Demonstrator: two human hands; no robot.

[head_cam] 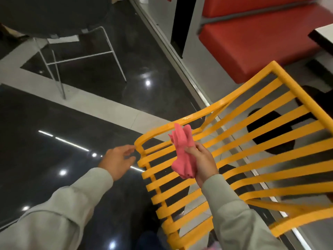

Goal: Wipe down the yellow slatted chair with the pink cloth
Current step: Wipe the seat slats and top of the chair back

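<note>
The yellow slatted chair (252, 141) fills the right half of the view, its curved frame and flat slats seen from above. My right hand (203, 159) grips a bunched pink cloth (182, 150) and holds it over the slats near the chair's left corner. My left hand (119, 159) hovers with fingers spread just left of that rounded corner, fingertips almost at the frame; whether they touch it I cannot tell. Both arms wear pale grey sleeves.
A dark round table (54, 15) on thin white metal legs (86, 56) stands at the upper left on the glossy black and white floor. Red padded bench seats (255, 44) lie beyond the chair at the upper right, beside a white tabletop corner (324, 33).
</note>
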